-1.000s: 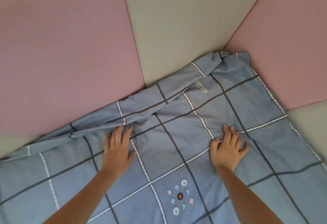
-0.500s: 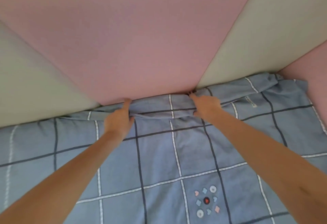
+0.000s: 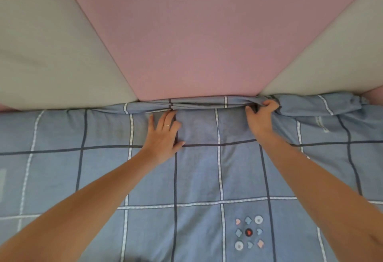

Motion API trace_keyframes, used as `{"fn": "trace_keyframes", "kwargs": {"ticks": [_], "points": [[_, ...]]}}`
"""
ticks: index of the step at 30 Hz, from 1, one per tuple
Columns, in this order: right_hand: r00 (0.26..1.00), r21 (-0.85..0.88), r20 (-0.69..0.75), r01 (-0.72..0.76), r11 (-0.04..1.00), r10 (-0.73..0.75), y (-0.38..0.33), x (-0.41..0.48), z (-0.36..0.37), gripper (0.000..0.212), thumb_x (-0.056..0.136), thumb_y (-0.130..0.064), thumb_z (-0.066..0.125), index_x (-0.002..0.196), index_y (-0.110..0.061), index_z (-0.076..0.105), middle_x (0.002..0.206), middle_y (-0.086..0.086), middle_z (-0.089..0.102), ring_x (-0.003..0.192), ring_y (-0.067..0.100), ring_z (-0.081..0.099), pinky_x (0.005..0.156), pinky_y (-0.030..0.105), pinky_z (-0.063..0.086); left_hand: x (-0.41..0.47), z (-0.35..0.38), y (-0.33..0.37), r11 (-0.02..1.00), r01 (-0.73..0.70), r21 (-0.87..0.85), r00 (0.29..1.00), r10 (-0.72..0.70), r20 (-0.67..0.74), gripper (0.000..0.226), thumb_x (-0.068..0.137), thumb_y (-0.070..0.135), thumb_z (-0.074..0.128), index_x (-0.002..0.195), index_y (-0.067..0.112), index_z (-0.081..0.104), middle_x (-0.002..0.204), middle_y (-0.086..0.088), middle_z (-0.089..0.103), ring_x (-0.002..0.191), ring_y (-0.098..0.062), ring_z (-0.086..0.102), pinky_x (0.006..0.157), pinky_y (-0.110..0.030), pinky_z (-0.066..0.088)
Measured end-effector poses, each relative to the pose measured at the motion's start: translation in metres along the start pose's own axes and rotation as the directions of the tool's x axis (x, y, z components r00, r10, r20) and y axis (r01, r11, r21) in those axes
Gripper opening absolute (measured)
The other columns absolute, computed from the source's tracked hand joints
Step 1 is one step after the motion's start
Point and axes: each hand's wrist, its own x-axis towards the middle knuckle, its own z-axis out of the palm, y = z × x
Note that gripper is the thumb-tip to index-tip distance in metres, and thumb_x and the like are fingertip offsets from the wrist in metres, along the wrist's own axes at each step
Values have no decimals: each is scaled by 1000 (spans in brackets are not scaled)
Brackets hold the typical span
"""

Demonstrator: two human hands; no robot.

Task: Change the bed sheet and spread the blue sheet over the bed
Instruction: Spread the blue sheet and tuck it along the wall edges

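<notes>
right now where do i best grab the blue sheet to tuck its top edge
Take the rolled ridge of the blue sheet along the headboard, coming from the bed side, fingers curled over it, as the right hand does. It stands proud there; elsewhere the cloth lies flat.

1. Pink padded panel [image 3: 192, 40]: centre of view, broad at the top, narrowing toward its lower edge
2. Left grey-beige panel [image 3: 51, 58]: adjoins the pink one along a slanted seam
3. Right grey-beige panel [image 3: 331, 61]: adjoins it likewise, opposite side
4. Pink sliver [image 3: 375, 93]: far right edge, mostly cut off
</notes>
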Motion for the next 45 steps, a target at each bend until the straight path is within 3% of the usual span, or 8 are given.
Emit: {"fn": "trace_keyframes", "kwargs": {"ticks": [3,6,11,17,28,35,41,45], "points": [[981,-292,-16,-188,938,191,2,-12,10,43,86,-20,60,119,-16,33,138,10,35,138,25,22,113,58,6,5,4,-8,997,74,-5,997,-74,-8,67,83,55,52,135,12,44,145,-15,37,137,-31,30,111,-61,16],[977,-719,95,199,666,-189,5,-41,24,49,80,-21,63,123,-14,43,129,16,42,125,37,39,102,54,29,18,4,-10,995,100,28,993,-101,56,79,87,62,42,149,19,19,152,-7,20,142,-26,15,114,-56,9],[412,-478,726,878,27,-551,7,-61,65,48,55,-28,78,95,-7,61,105,15,62,99,34,61,93,44,44,34,-3,-4,988,145,46,987,-148,67,86,77,71,47,144,20,30,149,-3,33,137,-25,27,111,-51,20],[703,-697,699,711,98,-132,-6,-40,72,97,77,-76,44,149,-18,15,151,3,24,136,25,25,104,52,24,54,-8,8,979,180,90,971,-192,145,75,80,68,43,133,16,43,139,-4,45,130,-24,34,107,-46,25],[616,-661,711,750,25,338,-40,-21,95,122,67,-77,61,151,-12,2,158,6,13,145,28,14,118,41,12,64,-20,17,970,237,55,945,-244,217,53,91,53,37,123,11,48,122,-9,57,110,-27,54,97,-42,31],[490,-617,749,761,201,447,-69,-12,98,73,54,-62,82,102,-11,61,99,0,56,89,20,52,82,30,44,70,-25,10,929,343,-141,865,-254,432,49,97,41,23,130,10,42,120,-12,60,117,-31,50,100,-45,31],[535,-535,845,843,45,25,-63,-53,53,64,66,-66,68,109,-18,62,109,1,61,113,24,46,102,46,26,47,-38,-8,902,229,-365,973,-196,124,56,83,52,37,118,12,54,120,-11,55,116,-29,45,93,-40,43],[417,-470,847,877,-96,-329,-47,-81,30,59,41,-54,85,79,-10,72,89,8,61,99,31,56,107,58,17,38,-58,-27,978,205,-35,945,-188,267,76,67,64,33,128,24,55,134,2,49,130,-19,32,105,-36,24]]}}
